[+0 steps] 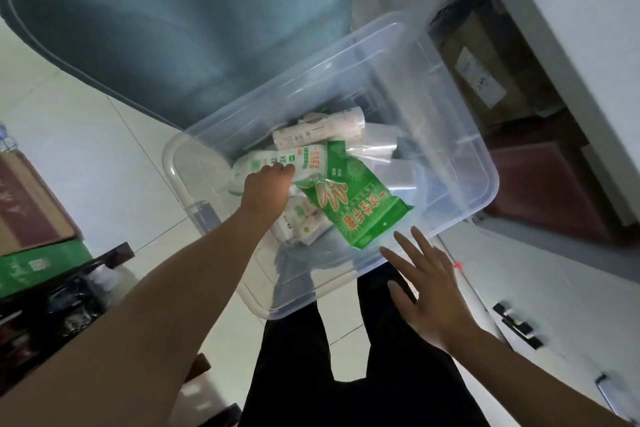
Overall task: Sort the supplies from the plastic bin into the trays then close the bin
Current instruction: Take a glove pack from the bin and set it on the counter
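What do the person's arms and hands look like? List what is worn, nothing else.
Both forearms are bare as far as the view shows, with no sleeve in sight. The left hand and the right hand wear no gloves. No watch, bracelet or ring shows on the sides in view. Below the arms, dark trousers are visible.

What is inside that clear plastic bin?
The bin holds a green packet, white printed rolls and clear bags. The left hand grips one white pack. Whatever lies beneath them is hidden.
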A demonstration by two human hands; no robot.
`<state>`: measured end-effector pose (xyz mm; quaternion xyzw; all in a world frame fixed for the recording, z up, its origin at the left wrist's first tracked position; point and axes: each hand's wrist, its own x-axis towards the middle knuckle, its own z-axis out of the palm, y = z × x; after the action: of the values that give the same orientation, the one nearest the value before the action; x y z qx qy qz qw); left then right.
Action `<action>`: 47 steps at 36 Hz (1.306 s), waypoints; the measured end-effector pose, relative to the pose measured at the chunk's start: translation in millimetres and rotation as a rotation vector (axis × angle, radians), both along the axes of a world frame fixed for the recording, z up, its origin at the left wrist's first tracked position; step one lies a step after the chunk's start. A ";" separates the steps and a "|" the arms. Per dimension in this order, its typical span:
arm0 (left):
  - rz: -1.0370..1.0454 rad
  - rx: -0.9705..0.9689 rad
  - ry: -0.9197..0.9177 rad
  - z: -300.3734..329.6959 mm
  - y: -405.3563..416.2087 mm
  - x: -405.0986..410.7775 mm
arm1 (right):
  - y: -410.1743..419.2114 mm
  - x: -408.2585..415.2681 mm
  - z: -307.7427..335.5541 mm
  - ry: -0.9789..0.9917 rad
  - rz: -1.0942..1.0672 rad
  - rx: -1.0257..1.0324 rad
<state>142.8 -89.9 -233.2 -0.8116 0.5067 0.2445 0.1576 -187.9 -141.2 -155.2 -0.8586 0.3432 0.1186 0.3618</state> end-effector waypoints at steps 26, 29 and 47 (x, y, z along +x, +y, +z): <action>1.303 -0.931 0.994 328.4 64.6 -39.9 | -102.5 148.0 186.6 -0.340 -0.305 1.055; 1.384 -1.007 1.098 336.9 66.6 -47.9 | -104.3 145.8 203.7 -0.474 -0.316 1.030; 1.183 -0.753 1.182 320.5 -9.9 -112.4 | -134.3 46.0 247.2 -0.476 -0.602 0.701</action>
<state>30.4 -99.8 87.3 -0.6794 0.0528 0.4794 -0.5530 -141.9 -275.5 92.0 -0.5522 0.4228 -0.0815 0.7139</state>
